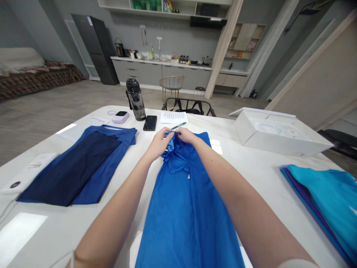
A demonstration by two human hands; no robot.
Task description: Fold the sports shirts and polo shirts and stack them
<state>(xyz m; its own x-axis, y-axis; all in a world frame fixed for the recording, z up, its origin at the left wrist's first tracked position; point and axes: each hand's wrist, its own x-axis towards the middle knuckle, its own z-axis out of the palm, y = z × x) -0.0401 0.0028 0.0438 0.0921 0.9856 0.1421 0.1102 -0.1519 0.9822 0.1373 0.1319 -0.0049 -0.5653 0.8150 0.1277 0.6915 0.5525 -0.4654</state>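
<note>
A bright blue polo shirt stretches lengthwise across the white table in front of me, its collar end away from me. My left hand pinches the bunched collar from the left side. At the collar's right, my right hand is closed on the same fabric, its fingertips partly hidden. The two hands are close together, with a bit of gathered collar cloth between them. A small white mark shows on the shirt's chest. Just beyond my fingers lies a pen on a printed sheet of paper.
Folded dark blue clothes lie at the left, partly over a white box. A bottle, a phone and a lilac device stand farther back. An open white box and turquoise and purple clothes occupy the right.
</note>
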